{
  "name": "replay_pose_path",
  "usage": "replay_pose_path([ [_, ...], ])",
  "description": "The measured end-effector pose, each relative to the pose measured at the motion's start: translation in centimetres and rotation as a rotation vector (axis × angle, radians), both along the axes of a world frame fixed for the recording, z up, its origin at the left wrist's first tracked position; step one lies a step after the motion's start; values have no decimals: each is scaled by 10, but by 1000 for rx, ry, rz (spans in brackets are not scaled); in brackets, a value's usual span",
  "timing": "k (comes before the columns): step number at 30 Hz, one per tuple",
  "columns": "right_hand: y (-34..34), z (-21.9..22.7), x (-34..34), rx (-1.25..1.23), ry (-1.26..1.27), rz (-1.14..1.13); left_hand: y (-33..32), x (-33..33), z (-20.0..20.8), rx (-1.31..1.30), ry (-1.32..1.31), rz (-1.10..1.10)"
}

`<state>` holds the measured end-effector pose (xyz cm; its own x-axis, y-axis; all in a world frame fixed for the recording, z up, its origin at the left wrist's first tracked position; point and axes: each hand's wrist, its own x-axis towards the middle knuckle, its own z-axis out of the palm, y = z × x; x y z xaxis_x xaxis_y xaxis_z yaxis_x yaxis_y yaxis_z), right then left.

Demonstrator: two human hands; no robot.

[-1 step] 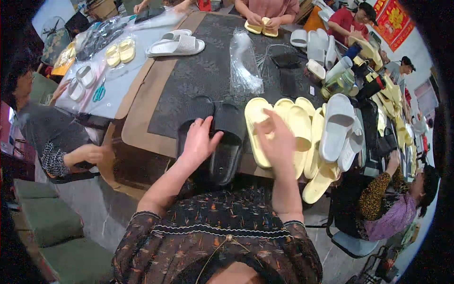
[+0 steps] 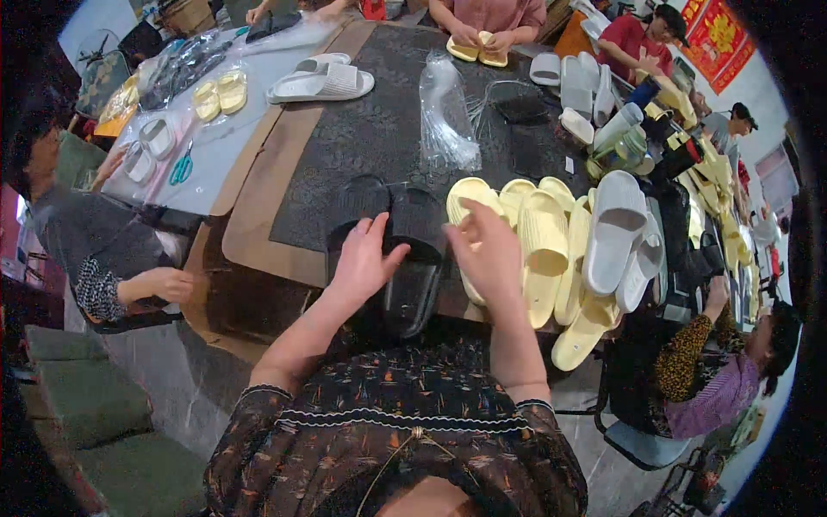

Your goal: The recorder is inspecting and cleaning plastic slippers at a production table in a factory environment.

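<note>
Left hand (image 2: 362, 263) lay spread, ungrasping, on 2 black slippers (image 2: 405, 250); right hand (image 2: 491, 254), fingers loose, touched near yellow slipper (image 2: 469, 202); positions unchanged.

— How are the arms placed?

— Both forearms are bare and rise from the lower middle of the view, close together and nearly parallel.

— And the left hand (image 2: 362, 258)?

— It lies palm down, fingers spread loosely and pointing away from the body, thumb angled out to the right.

— The right hand (image 2: 487, 254)?

— Raised at about the same height, back of the hand toward the camera, fingers bent slightly inward, not clenched. The two hands sit near each other without touching.
</note>
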<state>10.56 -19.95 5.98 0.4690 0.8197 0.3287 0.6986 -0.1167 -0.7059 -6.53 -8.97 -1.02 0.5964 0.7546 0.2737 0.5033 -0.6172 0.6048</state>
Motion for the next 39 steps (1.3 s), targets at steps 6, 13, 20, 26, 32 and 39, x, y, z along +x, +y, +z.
replay_pose_path([
  [6, 73, -64, -6, -15, -136, 10, 26, -12, 40, 76, 16, 69],
  [13, 129, -94, 4, -131, -227, -99, 107, 45, 14, 287, 295, 29],
  [20, 131, -114, 5, -205, -97, -150, 119, 72, -45, 181, 209, -23],
  [26, 129, -116, 10, -5, 140, -161, 116, 67, -40, -79, -260, 15],
  [32, 134, -125, 17, 58, 333, -108, 117, 70, -40, -169, -418, 13],
  [39, 136, -127, 16, 203, 512, -67, 115, 66, -37, -162, -391, -41],
])
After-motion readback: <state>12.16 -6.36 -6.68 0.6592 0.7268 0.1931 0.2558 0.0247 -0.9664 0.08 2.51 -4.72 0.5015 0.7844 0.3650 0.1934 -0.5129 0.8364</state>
